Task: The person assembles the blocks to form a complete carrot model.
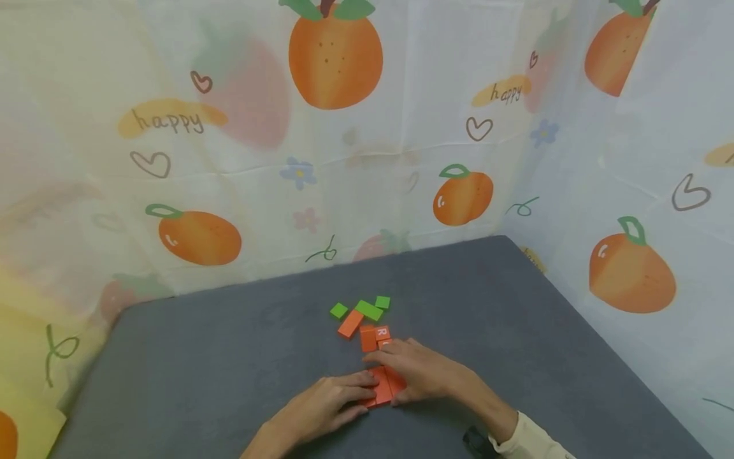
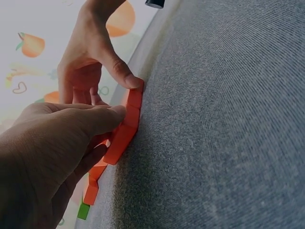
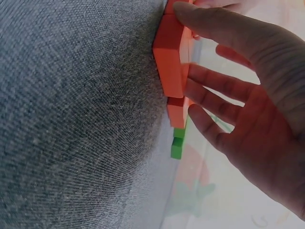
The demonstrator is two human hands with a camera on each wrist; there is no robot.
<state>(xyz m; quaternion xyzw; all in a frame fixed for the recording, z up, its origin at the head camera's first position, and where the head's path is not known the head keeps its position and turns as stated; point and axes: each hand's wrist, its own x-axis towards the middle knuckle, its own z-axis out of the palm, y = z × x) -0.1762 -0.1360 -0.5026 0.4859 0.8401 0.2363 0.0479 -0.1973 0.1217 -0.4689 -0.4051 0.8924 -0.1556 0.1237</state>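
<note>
Several flat orange blocks (image 1: 380,384) lie side by side in a tight group on the grey table. My left hand (image 1: 329,405) holds the group's left side, fingers over the top and thumb against the near edge. The right hand (image 1: 421,370) spans the right side, its thumb at the near end of an orange block (image 3: 170,57) and its fingers reaching along toward the far end. Just beyond the fingers lie a plain orange block (image 1: 368,339) and a smaller orange one (image 1: 382,333) marked with a white R. The fingers partly cover the group.
Farther back lie another orange block (image 1: 351,324), a longer green block (image 1: 369,310) and two small green blocks, one left (image 1: 339,310) and one right (image 1: 383,302). A dark object (image 1: 478,441) is by the right sleeve. A fruit-patterned cloth (image 1: 367,166) hangs behind the table.
</note>
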